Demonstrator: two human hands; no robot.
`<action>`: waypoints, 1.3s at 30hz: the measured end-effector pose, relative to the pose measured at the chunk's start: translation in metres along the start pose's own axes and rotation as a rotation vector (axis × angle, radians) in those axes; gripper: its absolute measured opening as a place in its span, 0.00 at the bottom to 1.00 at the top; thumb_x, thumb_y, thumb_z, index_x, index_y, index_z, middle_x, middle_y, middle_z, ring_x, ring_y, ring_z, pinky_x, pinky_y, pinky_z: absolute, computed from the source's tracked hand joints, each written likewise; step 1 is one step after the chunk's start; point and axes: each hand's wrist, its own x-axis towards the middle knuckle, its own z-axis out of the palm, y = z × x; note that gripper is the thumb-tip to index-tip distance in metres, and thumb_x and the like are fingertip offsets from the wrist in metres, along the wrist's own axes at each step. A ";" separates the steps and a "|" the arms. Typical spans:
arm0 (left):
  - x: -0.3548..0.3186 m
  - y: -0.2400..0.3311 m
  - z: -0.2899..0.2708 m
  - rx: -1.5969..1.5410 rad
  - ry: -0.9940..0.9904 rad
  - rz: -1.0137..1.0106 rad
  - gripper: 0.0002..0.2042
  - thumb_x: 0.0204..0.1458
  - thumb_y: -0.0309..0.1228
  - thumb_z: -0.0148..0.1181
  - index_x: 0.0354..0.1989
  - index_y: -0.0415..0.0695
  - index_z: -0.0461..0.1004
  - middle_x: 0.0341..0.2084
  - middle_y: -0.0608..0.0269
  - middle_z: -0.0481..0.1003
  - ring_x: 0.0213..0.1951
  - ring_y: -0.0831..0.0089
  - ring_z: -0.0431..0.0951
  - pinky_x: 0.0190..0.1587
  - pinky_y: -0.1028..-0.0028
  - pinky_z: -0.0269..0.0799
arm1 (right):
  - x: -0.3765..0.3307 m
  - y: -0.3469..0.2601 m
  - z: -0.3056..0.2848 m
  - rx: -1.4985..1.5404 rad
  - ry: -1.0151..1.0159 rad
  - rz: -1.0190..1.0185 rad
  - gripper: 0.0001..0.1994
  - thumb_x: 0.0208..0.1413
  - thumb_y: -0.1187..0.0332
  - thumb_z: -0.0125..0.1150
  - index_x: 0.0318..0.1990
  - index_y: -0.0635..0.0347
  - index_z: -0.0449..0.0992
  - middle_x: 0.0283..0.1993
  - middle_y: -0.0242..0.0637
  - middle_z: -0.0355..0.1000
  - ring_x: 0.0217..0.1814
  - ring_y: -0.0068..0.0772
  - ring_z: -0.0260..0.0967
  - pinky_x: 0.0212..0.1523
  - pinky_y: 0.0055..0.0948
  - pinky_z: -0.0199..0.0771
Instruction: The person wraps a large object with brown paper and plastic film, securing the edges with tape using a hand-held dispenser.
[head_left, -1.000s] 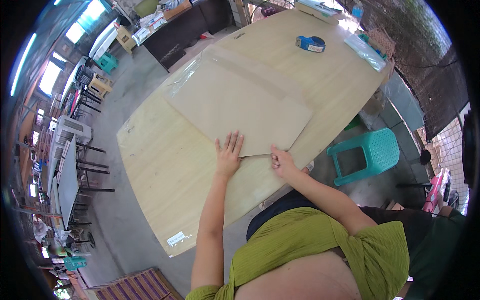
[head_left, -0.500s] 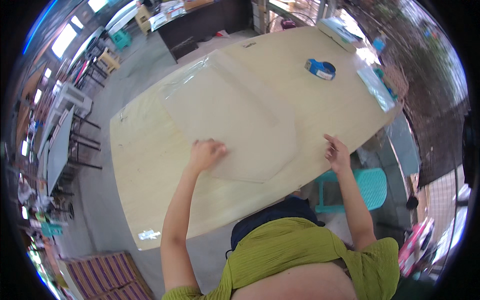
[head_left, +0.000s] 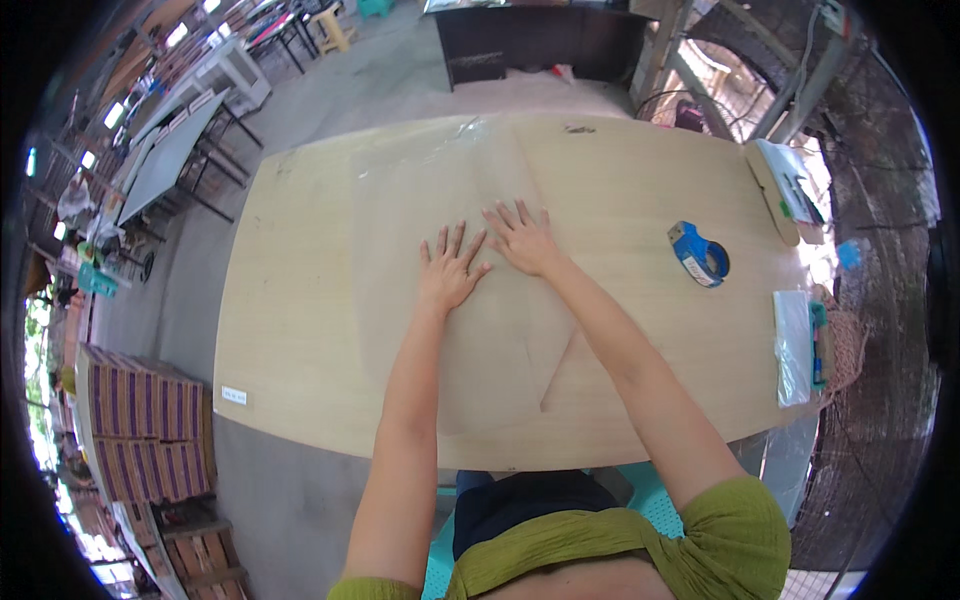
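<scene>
A clear plastic sheet or bag (head_left: pixel 480 350) lies over the middle of the pale wooden table (head_left: pixel 290 300). My left hand (head_left: pixel 452 272) presses on it with the palm down and the fingers spread. Just to the right and a little farther off, my right hand (head_left: pixel 522 240) rests on the same plastic, its fingers apart as well. The two hands almost meet at the fingertips. Along the plastic's near right side runs a crease or folded edge. Neither hand grips anything.
A blue tape dispenser (head_left: pixel 698 254) lies on the table's right part. Beyond it sits a box with papers (head_left: pixel 785 190). A stack of clear plastic packs (head_left: pixel 793 345) is at the right edge, beside a woven basket (head_left: pixel 842 345). Striped cartons (head_left: pixel 150 430) stand at left.
Both hands have come down flat onto the plastic; the right one moved in leftward from the table's right side. The plastic now lies flatter. My view has turned.
</scene>
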 end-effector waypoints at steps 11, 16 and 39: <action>-0.072 -0.004 0.006 0.006 0.072 -0.070 0.35 0.59 0.61 0.46 0.75 0.68 0.49 0.76 0.64 0.46 0.75 0.54 0.46 0.70 0.37 0.40 | -0.035 -0.021 0.004 -0.090 -0.015 -0.177 0.38 0.62 0.33 0.37 0.76 0.32 0.45 0.81 0.32 0.37 0.82 0.48 0.32 0.73 0.71 0.32; -0.149 -0.013 -0.009 0.068 0.039 -0.102 0.37 0.57 0.61 0.49 0.75 0.68 0.49 0.76 0.65 0.46 0.75 0.54 0.46 0.68 0.33 0.41 | -0.100 -0.011 0.006 -0.077 -0.027 -0.280 0.39 0.61 0.32 0.39 0.76 0.33 0.45 0.81 0.35 0.38 0.82 0.50 0.32 0.74 0.67 0.32; -0.170 -0.050 -0.003 0.172 0.120 0.027 0.52 0.31 0.74 0.58 0.72 0.74 0.55 0.75 0.67 0.49 0.72 0.47 0.50 0.58 0.26 0.52 | -0.145 -0.015 0.001 -0.001 -0.070 -0.355 0.53 0.43 0.49 0.72 0.76 0.40 0.46 0.81 0.38 0.36 0.81 0.49 0.38 0.75 0.55 0.46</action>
